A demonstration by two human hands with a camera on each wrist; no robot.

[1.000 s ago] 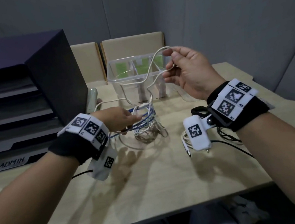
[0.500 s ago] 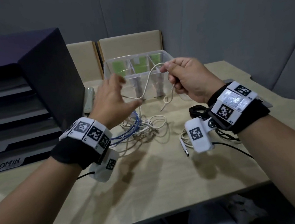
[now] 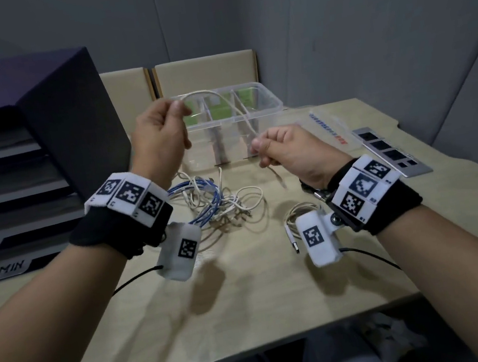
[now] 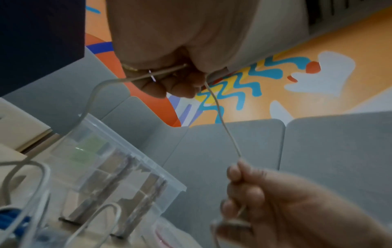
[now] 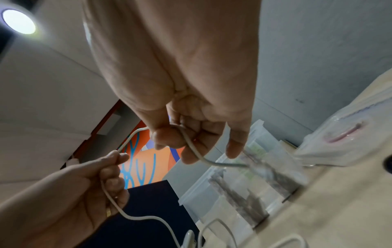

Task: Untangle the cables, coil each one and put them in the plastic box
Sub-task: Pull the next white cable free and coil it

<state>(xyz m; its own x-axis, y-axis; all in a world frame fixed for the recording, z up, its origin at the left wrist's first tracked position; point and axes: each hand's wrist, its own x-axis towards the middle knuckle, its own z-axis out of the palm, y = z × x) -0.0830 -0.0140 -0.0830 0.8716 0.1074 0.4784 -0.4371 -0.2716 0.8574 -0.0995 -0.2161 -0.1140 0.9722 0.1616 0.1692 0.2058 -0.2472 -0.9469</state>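
Note:
A thin white cable (image 3: 221,100) arcs in the air between my two hands, in front of the clear plastic box (image 3: 270,106). My left hand (image 3: 177,108) pinches one part of it, held high. Lower and to the right, my right hand (image 3: 256,148) pinches it near its end, and the plug (image 3: 278,179) dangles below. The left wrist view shows the cable (image 4: 222,120) running from my left fingers (image 4: 169,83) down to the right hand (image 4: 254,193). A tangle of blue and white cables (image 3: 219,203) lies on the table below. A coiled white cable (image 3: 297,214) lies by my right wrist.
A dark filing tray labelled ADMIN (image 3: 31,179) stands at the left. A plastic bag (image 3: 328,125) and a grey slotted panel (image 3: 390,153) lie at the right of the table (image 3: 248,302). Two beige chair backs (image 3: 204,75) stand behind the box.
My left hand left the tangle, rose and took hold of the white cable. My right hand came down and nearer with its end; the cable now spans both hands.

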